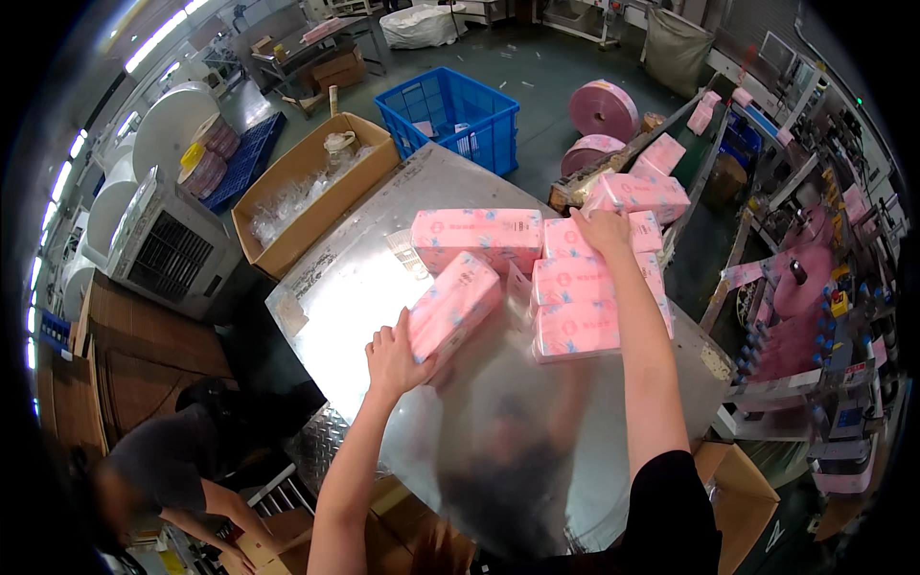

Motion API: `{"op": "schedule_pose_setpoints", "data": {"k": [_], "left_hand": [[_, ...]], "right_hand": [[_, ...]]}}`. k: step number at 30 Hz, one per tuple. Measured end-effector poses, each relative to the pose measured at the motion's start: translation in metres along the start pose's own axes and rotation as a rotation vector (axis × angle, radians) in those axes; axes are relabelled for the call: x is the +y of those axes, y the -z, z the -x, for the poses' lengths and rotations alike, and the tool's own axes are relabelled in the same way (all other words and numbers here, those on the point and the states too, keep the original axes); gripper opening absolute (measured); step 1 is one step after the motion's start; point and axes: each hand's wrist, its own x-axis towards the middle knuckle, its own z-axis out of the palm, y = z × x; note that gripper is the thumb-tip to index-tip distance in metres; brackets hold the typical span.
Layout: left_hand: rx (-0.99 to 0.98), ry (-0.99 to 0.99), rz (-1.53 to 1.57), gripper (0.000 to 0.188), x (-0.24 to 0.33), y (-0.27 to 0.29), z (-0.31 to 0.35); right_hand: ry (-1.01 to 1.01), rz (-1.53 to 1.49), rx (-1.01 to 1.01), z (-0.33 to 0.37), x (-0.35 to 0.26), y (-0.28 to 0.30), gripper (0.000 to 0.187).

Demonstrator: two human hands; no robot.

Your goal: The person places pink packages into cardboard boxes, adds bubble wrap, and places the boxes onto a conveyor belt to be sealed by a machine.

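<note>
"Two bare hands over a metal table (345,321): the left hand (391,359) at the near end of an angled pink pack (455,305), the right hand (604,233) atop the far side of a cluster of packs (575,329)."

"Are the fingers gripping?"

"Left fingers curve around the pack's near end, thumb apart; how firmly, I cannot tell from here. Right fingers spread over the cluster's rear edge, tips partly lost to view, so I cannot say whether they pinch anything."

"Where's the risk?"

"On the left, the angled pack's far end lies close by a rear pack (476,235). Pushed too hard, it could knock that one askew. The wrapping looks soft; a tight squeeze might dent or crease it."

"And on the right?"

"Another pack (639,195) sits just beyond the right hand. A heavy pull on the cluster's back row could spread the rows apart, since the metal looks slick enough for packs to slide."
</note>
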Motion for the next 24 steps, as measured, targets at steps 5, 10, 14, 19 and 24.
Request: {"op": "schedule_pose_setpoints", "data": {"k": [5, 10, 14, 19, 24], "left_hand": [[0.036, 0.036, 0.061, 0.101, -0.016, -0.001, 0.015], [-0.067, -0.016, 0.135, 0.106, -0.001, 0.006, 0.05], [-0.338, -0.197, 0.294, 0.108, 0.057, 0.021, 0.12], [0.084, -0.606, 0.493, 0.072, 0.155, 0.014, 0.037], [0.184, -0.705, 0.004, 0.091, 0.13, -0.101, -0.128]], "right_hand": [[0.129, -0.152, -0.154, 0.07, -0.037, -0.01, 0.068], [0.454, -0.151, -0.464, 0.228, -0.105, 0.039, 0.061], [0.697, -0.703, -0.427, 0.331, -0.08, 0.07, 0.036], [0.062, -0.421, -0.039, 0.439, 0.007, 0.127, 0.063], [-0.707, -0.455, -0.26, 0.493, 0.012, 0.134, 0.109]]}}
